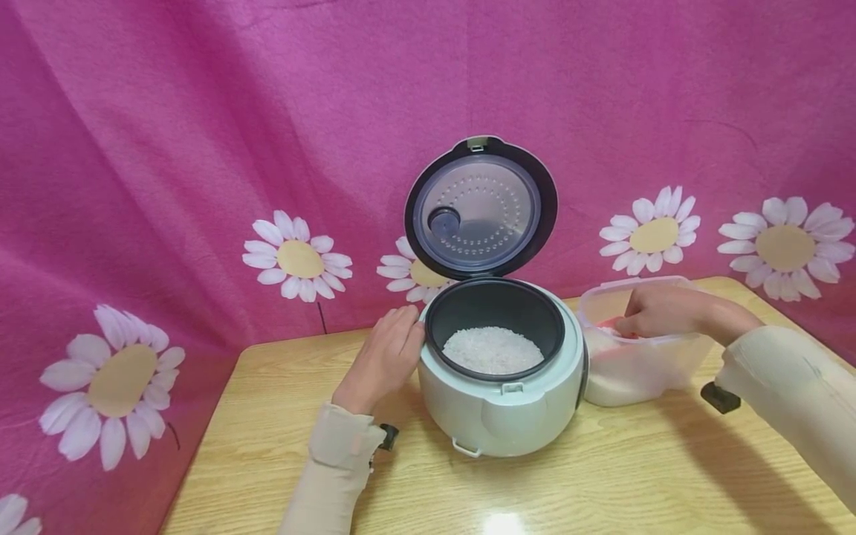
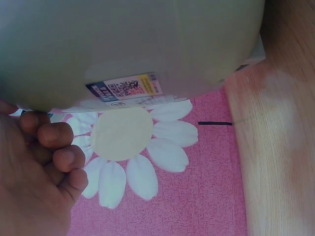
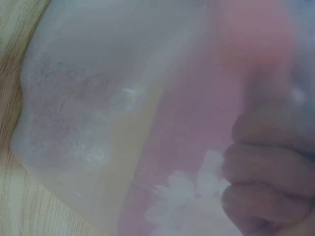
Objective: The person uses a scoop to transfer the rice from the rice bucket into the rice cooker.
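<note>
A pale green rice cooker [image 1: 501, 423] stands on the table with its lid [image 1: 481, 212] raised. White rice [image 1: 495, 351] lies in its dark inner pot [image 1: 448, 316]. My left hand [image 1: 384, 357] holds the cooker at its left rim; in the left wrist view its fingers [image 2: 61, 135] are curled beside the cooker wall. To the right, my right hand [image 1: 658, 310] reaches into a translucent plastic container [image 1: 675, 364] and grips a red scoop [image 1: 610, 322], which shows blurred pink through the wall. White rice [image 1: 618, 388] lies in the bottom of this container.
A wooden table [image 1: 267, 416] carries everything. Behind and to the left hangs a magenta cloth [image 1: 234, 148] printed with white daisies, close to the table's back edge. The container stands right beside the cooker. The raised lid reaches up in front of the cloth.
</note>
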The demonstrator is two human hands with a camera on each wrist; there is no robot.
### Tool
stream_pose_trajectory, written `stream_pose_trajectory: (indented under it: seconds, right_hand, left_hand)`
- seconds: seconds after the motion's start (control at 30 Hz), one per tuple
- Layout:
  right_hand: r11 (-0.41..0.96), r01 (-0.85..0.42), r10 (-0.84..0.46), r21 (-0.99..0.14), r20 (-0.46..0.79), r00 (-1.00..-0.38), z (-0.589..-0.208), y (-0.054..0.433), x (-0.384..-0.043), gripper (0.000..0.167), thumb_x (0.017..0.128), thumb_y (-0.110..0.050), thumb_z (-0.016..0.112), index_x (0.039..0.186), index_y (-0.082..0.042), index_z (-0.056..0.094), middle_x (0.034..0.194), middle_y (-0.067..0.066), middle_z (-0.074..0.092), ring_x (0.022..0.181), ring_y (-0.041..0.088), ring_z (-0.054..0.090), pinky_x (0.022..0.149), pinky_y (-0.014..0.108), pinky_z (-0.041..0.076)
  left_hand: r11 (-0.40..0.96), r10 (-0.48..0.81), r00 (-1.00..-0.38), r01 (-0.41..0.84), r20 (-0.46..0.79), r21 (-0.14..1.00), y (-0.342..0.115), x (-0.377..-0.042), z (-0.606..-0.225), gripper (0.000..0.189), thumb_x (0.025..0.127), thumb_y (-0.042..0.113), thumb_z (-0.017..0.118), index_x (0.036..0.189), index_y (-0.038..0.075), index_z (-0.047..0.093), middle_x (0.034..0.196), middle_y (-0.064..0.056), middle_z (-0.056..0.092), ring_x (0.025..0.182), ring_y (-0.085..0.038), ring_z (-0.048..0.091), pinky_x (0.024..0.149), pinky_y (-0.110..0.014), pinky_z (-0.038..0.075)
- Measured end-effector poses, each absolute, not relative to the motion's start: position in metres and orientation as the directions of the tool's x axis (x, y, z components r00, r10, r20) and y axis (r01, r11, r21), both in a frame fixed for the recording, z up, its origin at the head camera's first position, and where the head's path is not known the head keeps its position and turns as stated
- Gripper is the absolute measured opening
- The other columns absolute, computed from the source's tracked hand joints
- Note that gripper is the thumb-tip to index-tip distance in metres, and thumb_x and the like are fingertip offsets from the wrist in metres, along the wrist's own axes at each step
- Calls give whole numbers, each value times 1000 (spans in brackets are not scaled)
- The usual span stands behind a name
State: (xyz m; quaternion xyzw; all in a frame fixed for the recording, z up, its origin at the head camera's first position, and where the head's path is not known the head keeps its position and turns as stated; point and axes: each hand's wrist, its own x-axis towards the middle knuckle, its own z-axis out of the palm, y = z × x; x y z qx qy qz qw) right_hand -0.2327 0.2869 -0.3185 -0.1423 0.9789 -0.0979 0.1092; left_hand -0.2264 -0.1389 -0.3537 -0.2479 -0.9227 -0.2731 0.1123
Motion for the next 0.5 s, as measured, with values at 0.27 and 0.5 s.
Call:
stream_pose_trajectory:
  seconds: [0.27, 0.5]
  right_hand:
    - [946, -251, -285, -204, -162, -945, -319, 285, -233, 35, 95, -42, 66, 67, -21, 61, 59, -11, 41, 58, 8, 41, 55, 27, 31]
    - [948, -232, -271, -218, -167, -948, -318, 285, -232, 31, 94, -41, 67, 72, -19, 67, 60, -8, 46, 59, 9, 44, 56, 28, 34]
  left_hand:
    - [727, 402, -847, 526, 348, 441, -139, -227, -354, 19, 104, 26, 40, 94, 14, 50, 84, -4, 46, 90, -18, 48, 85, -35, 43]
    - [721, 395, -856, 514, 333, 465, -139, -227, -355, 17, 104, 27, 42, 97, 15, 50, 85, -4, 47, 89, -17, 49, 84, -34, 44]
